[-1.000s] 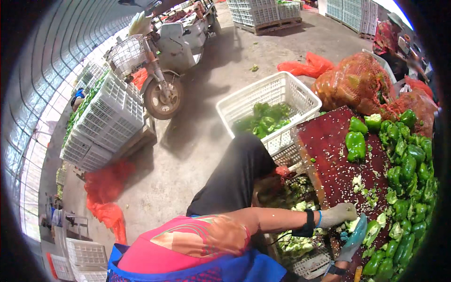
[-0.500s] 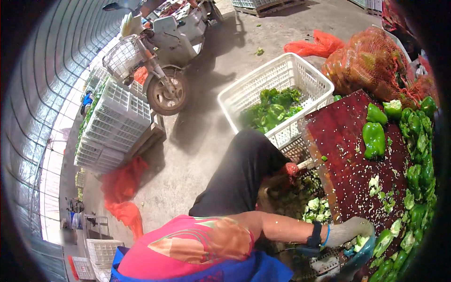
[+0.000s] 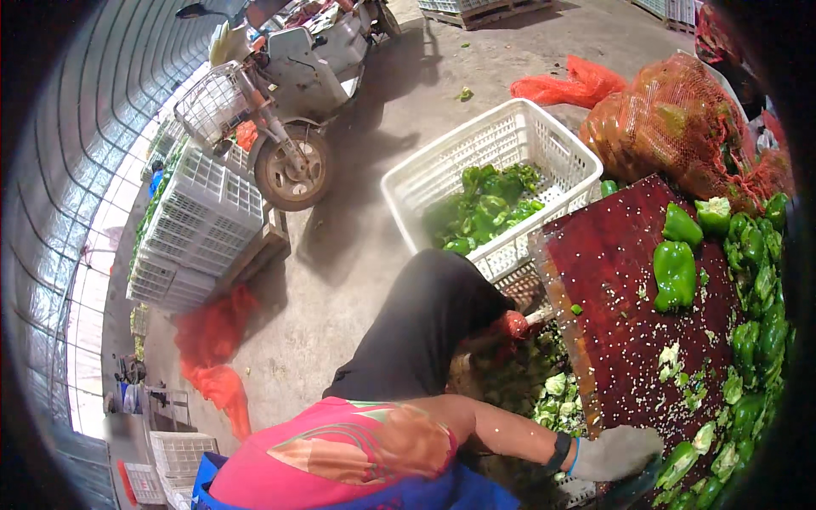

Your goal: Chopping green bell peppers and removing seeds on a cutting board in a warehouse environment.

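My left hand [image 3: 617, 453], in a pale grey glove, is at the near edge of the dark red board [image 3: 620, 314]. Its fingers curl downward, and what they hold is hidden. Under it a blurred dark bluish shape [image 3: 633, 486] fades into the picture's edge; whether this is my right hand I cannot tell. Beside the glove, cut green pepper pieces [image 3: 677, 464] lie on the board. Farther up it are a whole green pepper [image 3: 674, 274] and a smaller pepper piece [image 3: 681, 224]. Seeds and pale core bits [image 3: 670, 361] are scattered across the surface.
A white crate [image 3: 491, 242] with green peppers inside stands beyond my knee. Green peppers [image 3: 748, 340] line the board's right side. A full orange mesh sack [image 3: 667, 127] sits behind. Pepper cores [image 3: 558, 399] lie below the board. Stacked crates [image 3: 200, 225] and a scooter [image 3: 293, 161] stand left.
My left hand has moved down and slightly left, nearer the picture's lower edge. The teal shape and pale pepper bit under it are now mostly covered. The whole view has shifted slightly.
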Tool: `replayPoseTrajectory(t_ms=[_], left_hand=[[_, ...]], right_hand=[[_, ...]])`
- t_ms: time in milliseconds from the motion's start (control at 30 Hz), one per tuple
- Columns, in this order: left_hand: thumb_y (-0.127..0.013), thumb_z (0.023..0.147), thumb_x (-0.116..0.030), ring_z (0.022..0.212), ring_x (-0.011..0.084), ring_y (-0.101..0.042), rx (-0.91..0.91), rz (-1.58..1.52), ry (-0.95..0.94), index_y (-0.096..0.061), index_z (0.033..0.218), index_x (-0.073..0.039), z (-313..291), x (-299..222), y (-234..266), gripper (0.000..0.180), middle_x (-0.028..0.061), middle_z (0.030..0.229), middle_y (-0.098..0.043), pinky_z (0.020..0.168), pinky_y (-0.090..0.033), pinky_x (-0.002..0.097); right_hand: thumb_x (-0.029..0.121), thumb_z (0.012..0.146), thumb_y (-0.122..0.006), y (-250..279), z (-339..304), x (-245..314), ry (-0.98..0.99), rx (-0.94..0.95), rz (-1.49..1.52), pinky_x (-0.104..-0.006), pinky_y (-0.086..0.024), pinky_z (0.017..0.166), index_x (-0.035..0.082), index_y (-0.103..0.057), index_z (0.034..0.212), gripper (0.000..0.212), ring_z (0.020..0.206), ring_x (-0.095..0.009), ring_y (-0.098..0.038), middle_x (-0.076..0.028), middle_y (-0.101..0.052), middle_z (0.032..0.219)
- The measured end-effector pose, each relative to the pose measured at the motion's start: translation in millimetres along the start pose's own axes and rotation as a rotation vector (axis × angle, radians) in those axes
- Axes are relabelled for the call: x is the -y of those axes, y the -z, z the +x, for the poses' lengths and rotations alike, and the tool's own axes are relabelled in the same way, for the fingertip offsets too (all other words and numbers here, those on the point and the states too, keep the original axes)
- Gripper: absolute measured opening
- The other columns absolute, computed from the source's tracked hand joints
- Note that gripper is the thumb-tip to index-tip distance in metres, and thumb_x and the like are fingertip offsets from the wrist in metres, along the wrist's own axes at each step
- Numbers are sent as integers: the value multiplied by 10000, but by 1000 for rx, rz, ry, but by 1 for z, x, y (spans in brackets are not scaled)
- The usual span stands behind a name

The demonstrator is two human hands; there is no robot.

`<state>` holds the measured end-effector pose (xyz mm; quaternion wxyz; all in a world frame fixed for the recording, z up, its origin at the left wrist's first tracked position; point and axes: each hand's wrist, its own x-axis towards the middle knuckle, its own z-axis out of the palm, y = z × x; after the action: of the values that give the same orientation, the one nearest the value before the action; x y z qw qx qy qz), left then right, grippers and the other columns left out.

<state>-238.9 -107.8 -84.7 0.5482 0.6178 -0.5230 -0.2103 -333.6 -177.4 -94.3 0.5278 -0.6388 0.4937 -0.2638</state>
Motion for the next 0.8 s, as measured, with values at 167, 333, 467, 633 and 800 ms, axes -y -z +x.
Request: replayPoseTrajectory(t_ms=[167,333,467,633,800], left_hand=[[-609,815,-104,880,338,-627,185,-11,-74,-589,1068,-64,14,4,3,257,159,955,-605,681,-524,407],[-525,906,-148,909,306,-570,-105,-543,7,-575,1075,0,50,5,6,231,151,1025,-600,795,-472,371],[-501,951,-260,967,310,-552,242,-743,363,-577,1077,11,38,10,-4,308,164,1135,-585,818,-470,377],[-571,871,-187,690,146,-489,93,-503,526,-490,947,-37,6,9,-34,187,67,704,-521,622,-438,344],[-494,857,-10,774,175,-555,313,-634,490,-450,1406,-218,-2,-13,-12,589,121,893,-590,707,-473,320]], right_hand=[[357,1037,-366,-3,1,-1,-8,-4,0,-359,-367,1061,-2,-412,1408,518,1231,-241,-479,-134,-487,1357],[352,1037,-370,-6,3,0,-6,-4,9,-357,-371,1058,3,-407,1412,514,1226,-239,-483,-131,-491,1353],[349,1037,-373,-7,7,0,2,1,18,-355,-374,1056,7,-403,1415,511,1221,-238,-485,-128,-493,1350],[345,1038,-377,-10,10,0,6,8,26,-354,-378,1053,12,-397,1419,507,1216,-236,-489,-125,-496,1347],[340,1038,-380,-10,8,-2,4,9,30,-352,-382,1050,16,-392,1424,504,1211,-234,-492,-122,-500,1343]])
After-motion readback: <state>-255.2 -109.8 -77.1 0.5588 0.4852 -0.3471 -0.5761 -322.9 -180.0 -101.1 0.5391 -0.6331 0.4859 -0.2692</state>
